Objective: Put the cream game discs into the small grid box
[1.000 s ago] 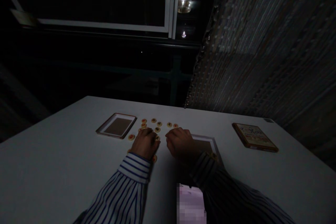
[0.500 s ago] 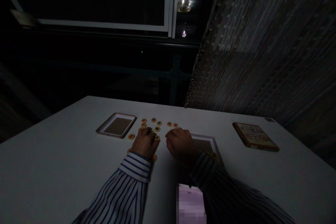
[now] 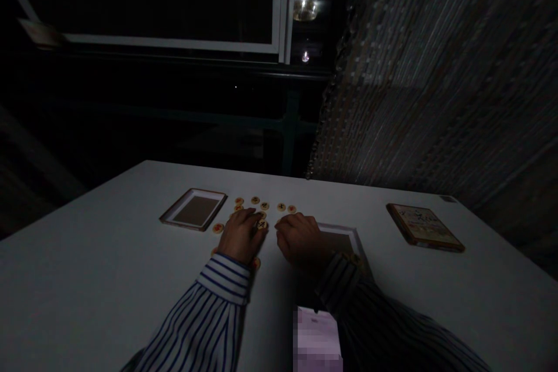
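Note:
Several round Chinese chess pieces with red or black characters lie on the white table around my hands. My left hand is closed in a pinch, with a black-marked Chinese chess piece tilted up between thumb and fingers. To its right, my right hand has its fingers curled down and thumb pressed in; whatever it may hold is hidden. A shallow open box with a pale rim sits partly beneath my right hand and forearm. A red-marked piece rests left of my left hand.
An open shallow tray lies left of the pieces. On the right is a flat box with a printed cover. A bead curtain hangs behind the table's right side. At the bottom is a blurred-out bright patch. The room is dark.
My left hand's fingers have shifted slightly, and the black-marked piece by its thumb now stands tilted up and shows more of its face. My right hand has hardly moved.

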`<state>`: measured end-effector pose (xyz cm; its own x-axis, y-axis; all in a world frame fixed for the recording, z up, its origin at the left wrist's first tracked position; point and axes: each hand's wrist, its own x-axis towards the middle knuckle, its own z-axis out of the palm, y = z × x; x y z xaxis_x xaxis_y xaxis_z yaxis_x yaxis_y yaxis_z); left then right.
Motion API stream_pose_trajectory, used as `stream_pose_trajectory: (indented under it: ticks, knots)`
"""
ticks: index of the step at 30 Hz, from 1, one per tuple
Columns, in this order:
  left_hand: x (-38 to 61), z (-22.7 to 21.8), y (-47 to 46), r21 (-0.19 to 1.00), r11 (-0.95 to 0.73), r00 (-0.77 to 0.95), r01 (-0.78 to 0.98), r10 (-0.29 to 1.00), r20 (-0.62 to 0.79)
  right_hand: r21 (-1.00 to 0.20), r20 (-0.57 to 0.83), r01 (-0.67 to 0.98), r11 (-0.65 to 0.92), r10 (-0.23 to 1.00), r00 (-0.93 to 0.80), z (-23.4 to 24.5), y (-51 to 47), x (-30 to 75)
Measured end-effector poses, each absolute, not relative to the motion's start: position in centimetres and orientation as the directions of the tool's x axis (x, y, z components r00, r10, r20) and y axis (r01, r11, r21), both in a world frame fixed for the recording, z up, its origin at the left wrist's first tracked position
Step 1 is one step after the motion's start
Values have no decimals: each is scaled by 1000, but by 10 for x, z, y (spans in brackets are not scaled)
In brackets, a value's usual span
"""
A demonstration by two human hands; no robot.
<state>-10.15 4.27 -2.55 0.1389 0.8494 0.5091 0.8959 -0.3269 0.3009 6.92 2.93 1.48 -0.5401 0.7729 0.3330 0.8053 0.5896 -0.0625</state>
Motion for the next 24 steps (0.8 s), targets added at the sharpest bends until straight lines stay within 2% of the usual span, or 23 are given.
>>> stream_pose_trajectory:
  ticks: [10, 24]
  knots:
    - [-100, -18, 40, 338, -378, 128, 862, 807, 577, -91, 337, 815, 573, 787, -516, 17, 28, 70]
    - [-89, -7, 32, 492, -473, 48, 731, 755, 654, -154, 379, 819, 553, 799, -468, 40, 30, 86]
